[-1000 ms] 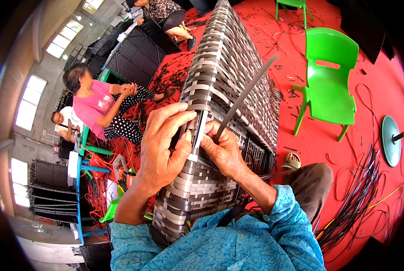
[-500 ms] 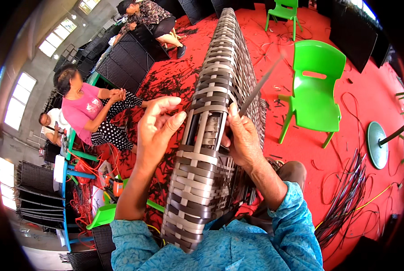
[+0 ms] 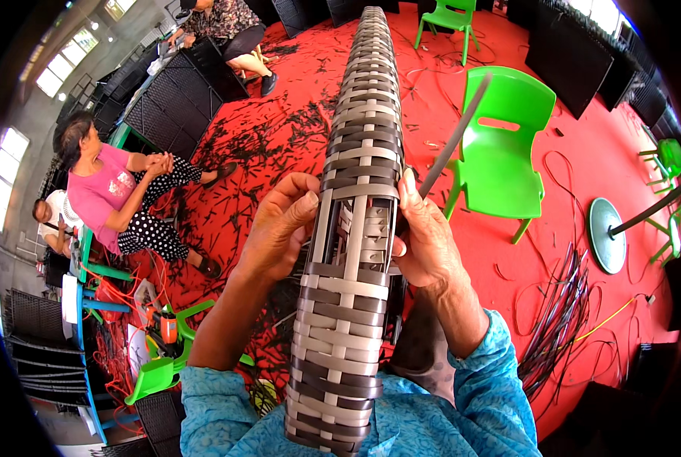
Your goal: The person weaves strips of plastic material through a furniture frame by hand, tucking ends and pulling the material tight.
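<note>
Right hand (image 3: 432, 247) (holding strip (image 3: 458, 135)) and left hand (image 3: 275, 232) flank woven panel (image 3: 340, 327)

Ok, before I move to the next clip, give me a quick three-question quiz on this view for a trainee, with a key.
1. Which hand holds the loose grey strip? A) left; B) right; C) neither.
2. True or false: the weave of the brown-and-grey woven piece is left open between the left hand and the right hand.
3. Fill in the colour: the bundle of long dark strips lies on a ____ floor.

Key: 1. B. 2. True. 3. Red.
</note>
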Available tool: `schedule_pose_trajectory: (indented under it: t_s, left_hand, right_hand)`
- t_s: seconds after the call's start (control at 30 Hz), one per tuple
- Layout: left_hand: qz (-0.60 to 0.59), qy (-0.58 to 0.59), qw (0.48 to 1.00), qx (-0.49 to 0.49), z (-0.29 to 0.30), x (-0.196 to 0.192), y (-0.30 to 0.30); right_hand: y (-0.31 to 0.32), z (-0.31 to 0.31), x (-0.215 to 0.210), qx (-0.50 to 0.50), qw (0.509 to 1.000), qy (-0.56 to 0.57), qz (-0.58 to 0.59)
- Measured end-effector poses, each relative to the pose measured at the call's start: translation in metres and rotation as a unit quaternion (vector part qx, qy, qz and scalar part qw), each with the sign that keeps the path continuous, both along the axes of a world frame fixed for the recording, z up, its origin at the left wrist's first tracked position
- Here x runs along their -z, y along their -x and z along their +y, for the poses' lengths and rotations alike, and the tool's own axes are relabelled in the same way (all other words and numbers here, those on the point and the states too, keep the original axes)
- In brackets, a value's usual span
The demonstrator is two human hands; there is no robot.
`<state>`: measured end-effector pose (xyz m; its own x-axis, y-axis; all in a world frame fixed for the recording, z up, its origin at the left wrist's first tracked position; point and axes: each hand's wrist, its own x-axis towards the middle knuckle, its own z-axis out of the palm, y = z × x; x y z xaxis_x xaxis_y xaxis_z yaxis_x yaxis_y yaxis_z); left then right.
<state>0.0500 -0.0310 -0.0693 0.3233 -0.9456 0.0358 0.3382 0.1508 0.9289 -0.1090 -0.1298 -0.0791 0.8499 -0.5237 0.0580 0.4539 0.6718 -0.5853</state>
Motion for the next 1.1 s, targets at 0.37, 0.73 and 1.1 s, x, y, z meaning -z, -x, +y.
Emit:
schedule_pose_trajectory:
  t_s: [0.37,0.73,1.1]
  left_hand:
    - [-0.103,0.138,0.984,-0.054,-0.015,0.008,0.024]
    - [-0.179,0.231,0.956,-0.032,-0.033,0.024,0.033]
    - [-0.283,0.262,0.911,-0.148,-0.045,0.040,0.050]
  right_hand:
    - [0.020,0.003,-0.017,0.022,0.997,-0.040,0.064]
    - [0.038,0.000,-0.018,0.074,0.991,0.007,0.111]
    - [0.039,0.006,-0.028,0.130,0.978,-0.027,0.163]
